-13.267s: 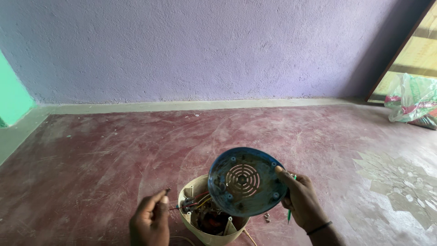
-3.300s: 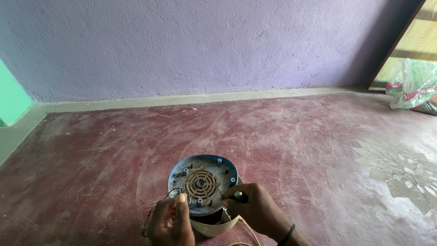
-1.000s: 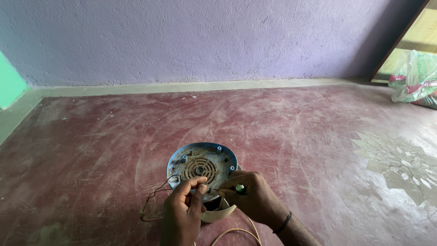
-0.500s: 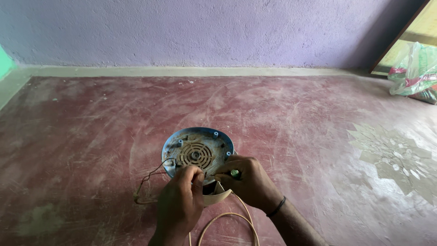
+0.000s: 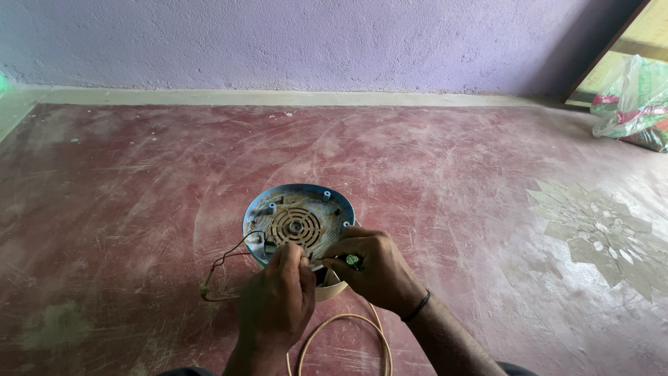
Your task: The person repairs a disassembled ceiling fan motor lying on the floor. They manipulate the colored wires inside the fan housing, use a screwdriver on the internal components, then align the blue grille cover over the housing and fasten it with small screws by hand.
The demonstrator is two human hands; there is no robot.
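A round blue base plate (image 5: pixel 299 221) with a grille of curved slots in its middle lies low in the centre of the frame, on top of a cream-coloured appliance housing (image 5: pixel 332 287) that shows only as a small pale edge under the hands. The left hand (image 5: pixel 277 303) comes up from the bottom edge and covers the near rim of the plate; its fingers (image 5: pixel 296 256) are bent and pinched together at the rim, but what they grip is too small to tell. The right hand (image 5: pixel 376 268) is just beside it, touching the plate at the lower right, with the fingers curled closed around a small tool with a green end (image 5: pixel 352 260); a dark band (image 5: pixel 418 307) is around its wrist. The two hands hide the near part of the plate and most of the housing. A thin dark wire (image 5: pixel 221 268) leaves the left side of the plate and loops on the floor to the left of the left hand. A cream power cord (image 5: pixel 344 331) curves on the floor below the hands, between the forearms. All this rests on a worn red cement floor (image 5: pixel 139 195), with a pale flower-shaped pattern (image 5: pixel 598 233) at the right. A lilac wall (image 5: pixel 313 42) fills the top of the frame, and a plastic bag (image 5: pixel 630 97) sits far away in the upper right corner.
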